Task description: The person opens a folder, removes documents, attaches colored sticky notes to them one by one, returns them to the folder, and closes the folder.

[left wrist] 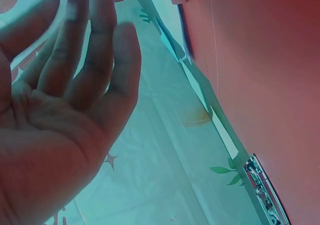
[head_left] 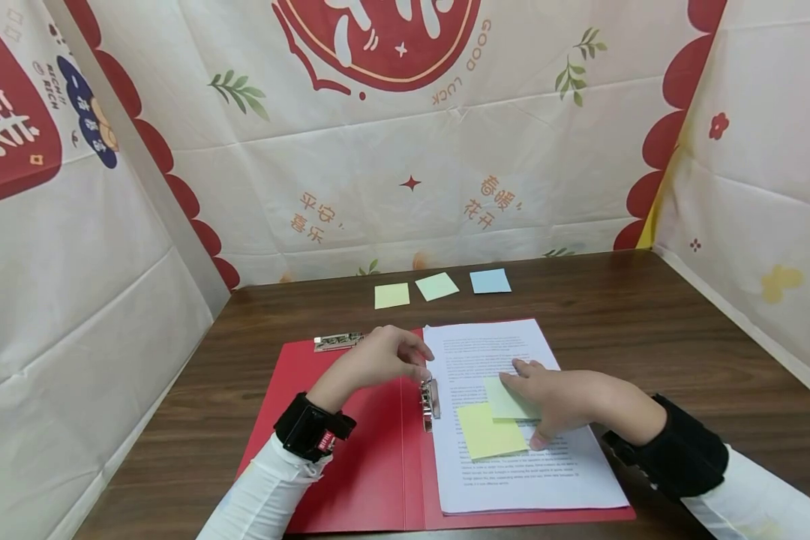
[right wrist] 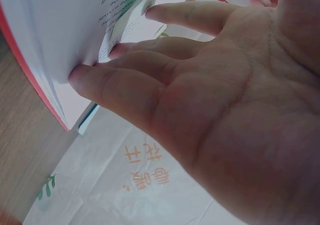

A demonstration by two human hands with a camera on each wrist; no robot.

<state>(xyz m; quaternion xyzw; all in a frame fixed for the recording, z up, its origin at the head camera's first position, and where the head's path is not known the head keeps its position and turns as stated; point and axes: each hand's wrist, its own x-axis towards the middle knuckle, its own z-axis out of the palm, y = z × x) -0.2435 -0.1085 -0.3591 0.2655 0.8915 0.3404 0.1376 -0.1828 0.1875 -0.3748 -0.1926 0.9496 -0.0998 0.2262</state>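
Note:
A red folder (head_left: 351,450) lies spread on the table with a stack of printed sheets (head_left: 533,487) on its right half. Two sticky notes, one yellow (head_left: 482,436) and one pale green (head_left: 502,401), overlap on the top sheet. My right hand (head_left: 560,397) rests over the green note, its fingertips on the paper; in the right wrist view the fingers (right wrist: 125,87) reach out nearly straight. Beside the folder's metal clip (head_left: 430,405), at the sheets' left edge, is my left hand (head_left: 391,356). Its fingers (left wrist: 102,40) are loosely bent and hold nothing.
Behind the folder lie three more notes: yellow (head_left: 392,295), pale green (head_left: 437,286) and blue (head_left: 490,281). A second metal clip (head_left: 337,342) sits at the folder's upper left. Printed cloth (head_left: 378,150) hangs behind and beside the brown table (head_left: 175,420).

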